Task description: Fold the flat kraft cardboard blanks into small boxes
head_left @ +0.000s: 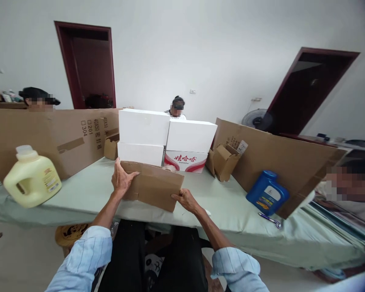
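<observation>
A brown cardboard box stands on the pale green table right in front of me. My left hand grips its upper left corner, thumb over the front face. My right hand holds its lower right edge, fingers curled round it. Behind the box are stacked white boxes, one with red print.
A cream jug stands at the table's left, a blue jug leans at the right by a metal tool. Tall cardboard sheets wall both sides. Small open cartons sit behind. Other people sit beyond the sheets.
</observation>
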### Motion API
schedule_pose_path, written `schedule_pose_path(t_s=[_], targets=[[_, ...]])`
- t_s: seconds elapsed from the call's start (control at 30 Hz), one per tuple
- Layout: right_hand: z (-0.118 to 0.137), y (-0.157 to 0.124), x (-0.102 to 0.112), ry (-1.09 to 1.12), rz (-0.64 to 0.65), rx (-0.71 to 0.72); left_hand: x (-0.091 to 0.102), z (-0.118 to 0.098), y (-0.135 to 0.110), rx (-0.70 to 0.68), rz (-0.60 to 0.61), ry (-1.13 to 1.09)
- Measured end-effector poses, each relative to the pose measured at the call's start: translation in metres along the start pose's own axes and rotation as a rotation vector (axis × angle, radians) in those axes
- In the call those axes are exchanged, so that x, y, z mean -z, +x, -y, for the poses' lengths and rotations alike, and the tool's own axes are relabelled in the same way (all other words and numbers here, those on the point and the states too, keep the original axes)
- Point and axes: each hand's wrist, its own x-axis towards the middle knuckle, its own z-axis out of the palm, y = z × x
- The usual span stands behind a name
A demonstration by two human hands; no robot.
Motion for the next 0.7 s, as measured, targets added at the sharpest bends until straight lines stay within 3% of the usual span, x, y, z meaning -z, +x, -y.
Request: schedule_pose_path(t_s=[0.13, 0.3, 0.5, 0.7], targets=[[0.007, -0.019, -0.007, -0.088, -0.079, 0.013, -0.003, -0.002, 0.015, 0.016, 0.074, 0.023], [0.015, -0.056, 0.008, -0.164, -0.231, 0.046, -0.012, 0.0, 0.025, -0.184, 0.157, -0.12], [0.001, -0.107, 0.079, -0.356, -0.606, 0.068, -0.033, 0.023, 0.012, -0.296, 0.305, 0.029], [-0.029, -0.152, 0.156, -0.607, -0.916, -0.096, -0.052, 0.061, -0.011, -0.252, 0.476, 0.187]])
